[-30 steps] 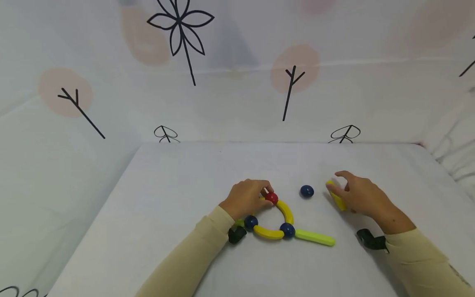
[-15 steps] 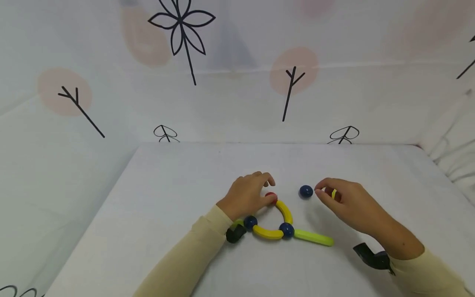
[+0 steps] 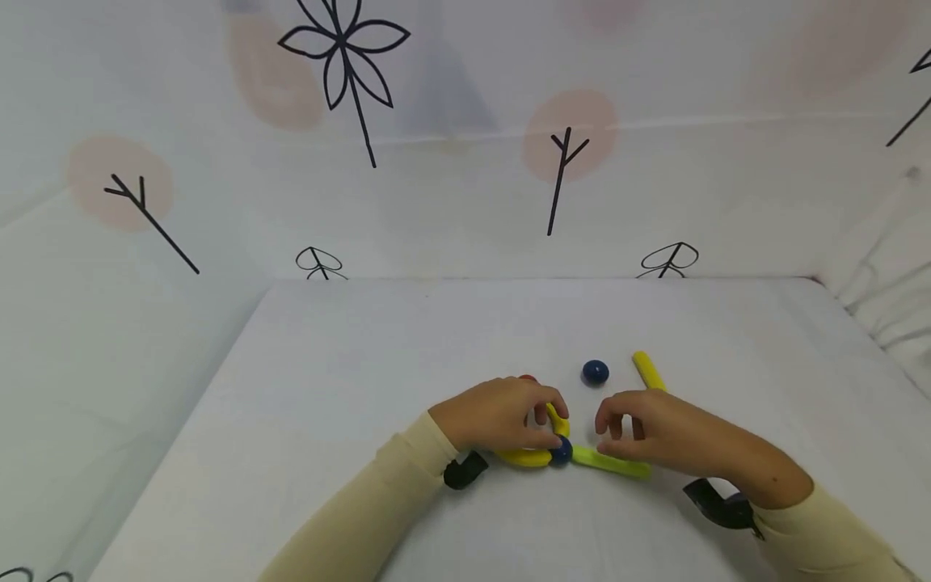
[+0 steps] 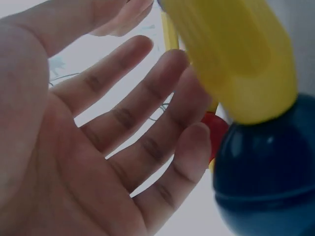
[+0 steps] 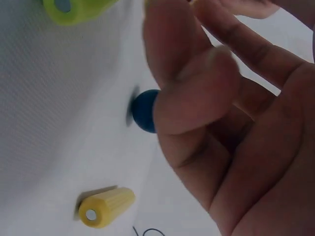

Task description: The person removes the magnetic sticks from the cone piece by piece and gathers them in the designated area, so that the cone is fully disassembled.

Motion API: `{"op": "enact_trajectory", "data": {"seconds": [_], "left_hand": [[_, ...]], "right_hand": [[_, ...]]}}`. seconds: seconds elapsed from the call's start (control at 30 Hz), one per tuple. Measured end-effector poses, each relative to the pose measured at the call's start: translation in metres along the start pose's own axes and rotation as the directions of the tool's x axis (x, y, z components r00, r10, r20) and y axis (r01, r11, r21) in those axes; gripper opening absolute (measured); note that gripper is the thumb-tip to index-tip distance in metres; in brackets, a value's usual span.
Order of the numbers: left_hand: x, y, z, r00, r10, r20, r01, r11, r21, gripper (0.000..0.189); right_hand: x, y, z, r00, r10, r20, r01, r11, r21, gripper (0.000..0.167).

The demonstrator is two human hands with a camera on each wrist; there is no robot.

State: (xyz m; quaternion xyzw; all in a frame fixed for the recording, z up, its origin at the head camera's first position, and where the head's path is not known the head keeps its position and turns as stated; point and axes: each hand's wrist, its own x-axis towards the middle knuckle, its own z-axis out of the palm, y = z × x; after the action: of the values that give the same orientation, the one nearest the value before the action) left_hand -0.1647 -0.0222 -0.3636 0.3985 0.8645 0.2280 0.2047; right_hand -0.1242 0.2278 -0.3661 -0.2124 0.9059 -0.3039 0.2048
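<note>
A ring of magnetic sticks and balls lies on the table, partly covered by my left hand [image 3: 502, 414]. Its thumb and fingertips are right at a blue ball [image 3: 562, 453] and a curved yellow stick [image 3: 558, 422]; in the left wrist view its fingers are spread. Another curved yellow stick [image 3: 525, 459] and a red ball [image 3: 528, 377] show around the hand. From the blue ball a straight green stick [image 3: 609, 462] runs right. My right hand [image 3: 658, 428] hovers over this stick, fingers loosely bent, with nothing visible between them.
A loose blue ball [image 3: 596, 373] lies behind the ring. To its right is a loose yellow stick [image 3: 647, 370], partly behind the right hand. A white cloth with line drawings [image 3: 451, 202] hangs at the back of the white table [image 3: 349, 356].
My left hand has come from the red ball toward the near blue ball. My right hand has left the loose yellow stick and moved left and nearer, over the green stick.
</note>
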Motion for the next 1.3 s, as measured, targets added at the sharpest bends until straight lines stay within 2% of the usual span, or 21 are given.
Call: {"op": "enact_trajectory", "data": {"seconds": [0.13, 0.37, 0.73, 1.0, 1.3], "left_hand": [[0.001, 0.000, 0.004, 1.000, -0.009, 0.028, 0.009, 1.000, 0.008, 0.028], [0.005, 0.000, 0.011, 0.999, 0.008, 0.048, -0.010, 0.999, 0.043, 0.027], [0.007, 0.002, 0.014, 0.997, 0.020, 0.073, -0.023, 0.999, 0.033, 0.026], [0.006, 0.002, 0.015, 0.996, 0.049, 0.072, -0.050, 0.999, 0.012, 0.029], [0.010, -0.002, 0.021, 0.997, 0.032, 0.071, -0.032, 0.999, -0.001, 0.031]], "right_hand": [[0.002, 0.005, 0.003, 0.998, -0.005, 0.062, 0.004, 1.000, 0.016, 0.021], [0.004, 0.008, 0.009, 0.997, -0.023, 0.079, 0.025, 0.999, -0.024, 0.022], [0.010, 0.007, 0.018, 0.994, 0.075, 0.084, -0.066, 0.993, -0.099, 0.027], [0.010, 0.006, 0.017, 0.994, 0.057, 0.097, -0.049, 0.996, -0.078, 0.023], [0.009, 0.005, 0.014, 0.995, 0.022, 0.094, -0.015, 0.997, -0.076, 0.021]]}}
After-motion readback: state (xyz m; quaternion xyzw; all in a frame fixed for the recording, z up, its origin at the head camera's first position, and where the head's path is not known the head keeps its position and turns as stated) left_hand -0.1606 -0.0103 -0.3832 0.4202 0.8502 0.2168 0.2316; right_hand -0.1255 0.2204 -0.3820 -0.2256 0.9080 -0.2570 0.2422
